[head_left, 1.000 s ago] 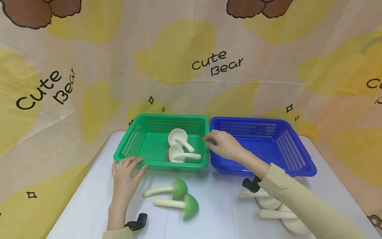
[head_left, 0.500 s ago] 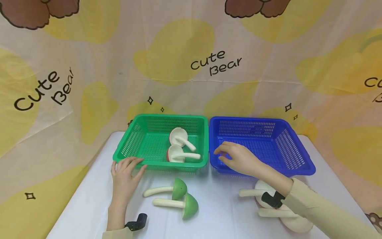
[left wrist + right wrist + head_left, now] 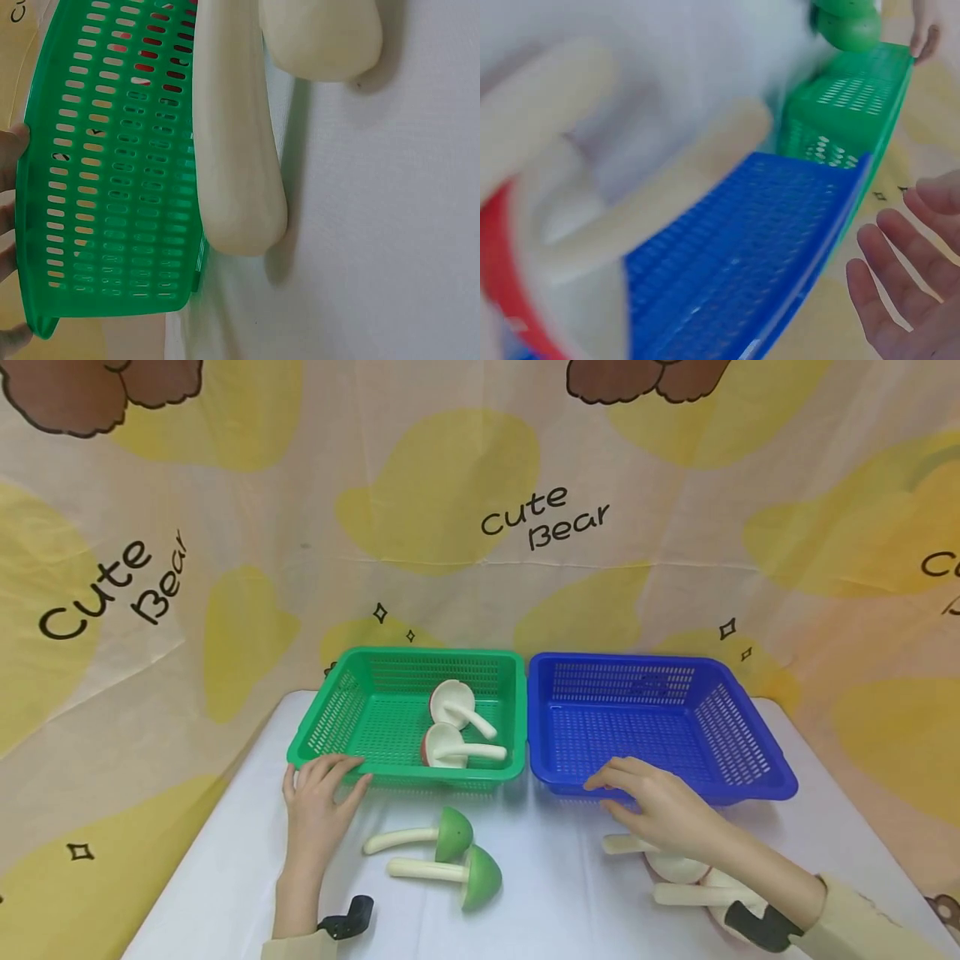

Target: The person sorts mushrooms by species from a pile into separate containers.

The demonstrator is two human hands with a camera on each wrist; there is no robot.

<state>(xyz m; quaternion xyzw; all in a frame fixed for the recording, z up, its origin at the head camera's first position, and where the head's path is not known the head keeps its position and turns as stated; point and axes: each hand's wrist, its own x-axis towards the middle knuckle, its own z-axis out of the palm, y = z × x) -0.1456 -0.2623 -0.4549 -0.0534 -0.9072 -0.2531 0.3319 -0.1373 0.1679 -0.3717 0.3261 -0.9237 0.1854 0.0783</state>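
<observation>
My left hand (image 3: 318,797), fingers spread, touches the green basket (image 3: 393,724); two green mushrooms (image 3: 482,877) lie before it, two red mushrooms (image 3: 444,746) inside. Blue basket (image 3: 615,727) alongside. My right hand (image 3: 660,802), fingers parted, is near two pale mushrooms (image 3: 678,867).

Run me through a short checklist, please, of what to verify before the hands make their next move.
1. Right hand free: ok, it holds nothing.
2. Left hand at the green basket: ok, it touches the rim near the front left corner.
3. Two red-edged mushrooms inside the green basket: ok, both lie toward its right side.
4. Green mushrooms in a basket: not ok, both lie on the table.
5. Mushrooms in the blue basket: not ok, none shows there.
6. Right-hand pair of mushrooms fully visible from the head: not ok, the right arm partly covers them.
</observation>
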